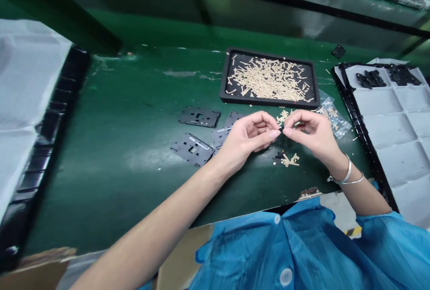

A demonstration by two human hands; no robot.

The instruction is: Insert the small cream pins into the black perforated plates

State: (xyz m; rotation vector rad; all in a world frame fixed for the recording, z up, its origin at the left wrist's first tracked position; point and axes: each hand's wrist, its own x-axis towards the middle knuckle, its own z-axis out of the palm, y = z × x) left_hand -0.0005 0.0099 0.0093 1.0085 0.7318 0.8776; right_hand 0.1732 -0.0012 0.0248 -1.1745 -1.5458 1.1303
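Between the fingertips of my left hand (257, 133) and my right hand (311, 133) is a tiny black piece (281, 128). Both hands pinch it from opposite sides, and its exact shape is too small to make out. Beside my left hand lie flat black plates with cut-outs, one at the back (199, 117) and one in front (193, 149); others are partly hidden by that hand. Below the fingertips sits a small heap of pale strips (290, 160) with small dark bits (278, 158) next to it. More pale strips (284, 115) lie just behind my fingers.
A black tray (223, 75) full of small pale strips stands behind my hands. A clear plastic bag (341, 124) lies right of my right hand. White-lined trays flank the table at left (33, 75) and right (386, 124); the right one holds black parts (371, 78).
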